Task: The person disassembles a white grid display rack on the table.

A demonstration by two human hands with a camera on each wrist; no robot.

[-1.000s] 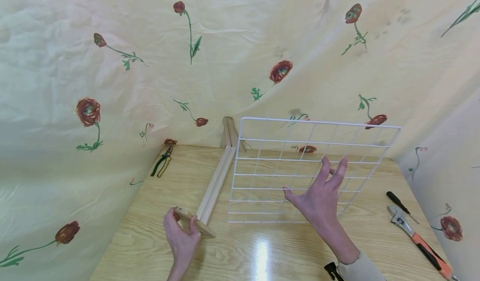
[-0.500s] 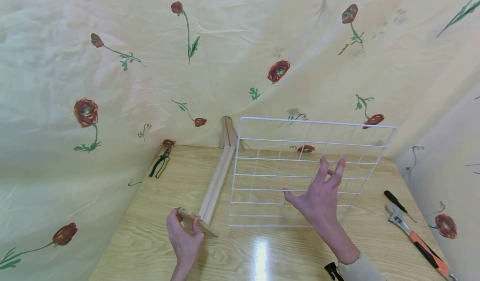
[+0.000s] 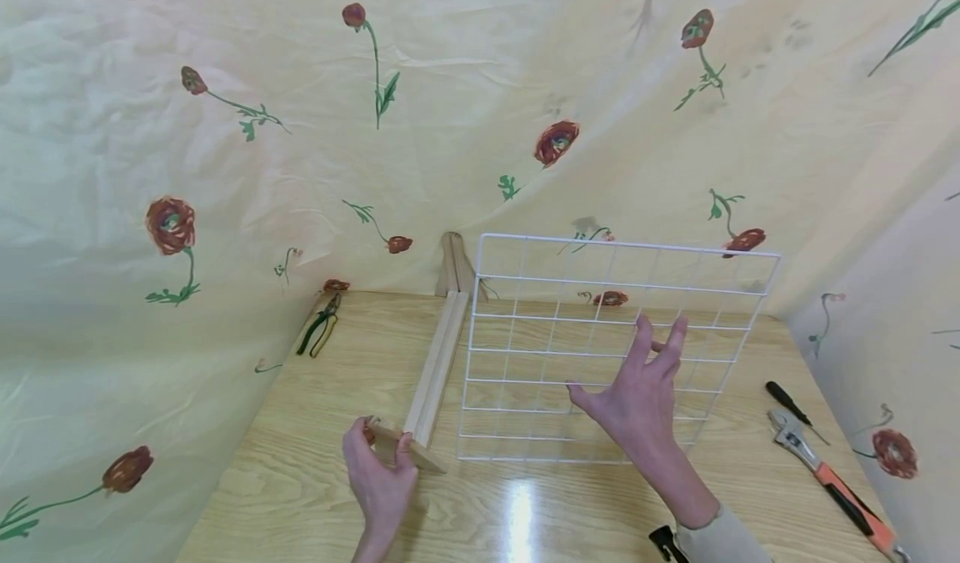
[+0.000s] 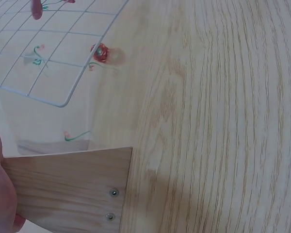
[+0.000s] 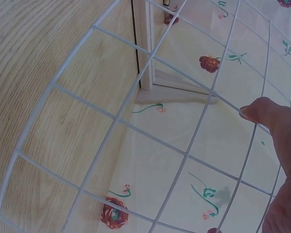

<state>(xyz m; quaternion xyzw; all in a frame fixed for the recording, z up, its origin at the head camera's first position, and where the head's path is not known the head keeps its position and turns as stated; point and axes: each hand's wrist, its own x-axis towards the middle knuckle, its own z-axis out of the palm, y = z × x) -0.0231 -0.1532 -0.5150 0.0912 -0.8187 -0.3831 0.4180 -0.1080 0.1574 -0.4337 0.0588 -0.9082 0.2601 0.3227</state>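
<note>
A wooden frame lies on the table, with a long rail (image 3: 438,363) between an upright tapered end piece (image 3: 454,264) at the back and a near end board (image 3: 420,454). My left hand (image 3: 381,480) grips that near board between thumb and fingers; two screw heads (image 4: 112,204) show on its face in the left wrist view. To the rail's right, a white wire grid (image 3: 540,350) stands tilted above the table. My right hand (image 3: 639,396) holds it with spread fingers and thumb on its wires; in the right wrist view the thumb (image 5: 262,111) touches a wire.
Pliers (image 3: 321,325) lie at the table's back left. On the right are a black-handled screwdriver (image 3: 789,403) and an orange-handled adjustable wrench (image 3: 828,480). Flowered cloth (image 3: 465,129) hangs along the back and sides of the table (image 3: 285,480).
The near end board has shifted slightly right with my left hand. The grid has turned a little: its right side has moved left and its lower edge sits lower.
</note>
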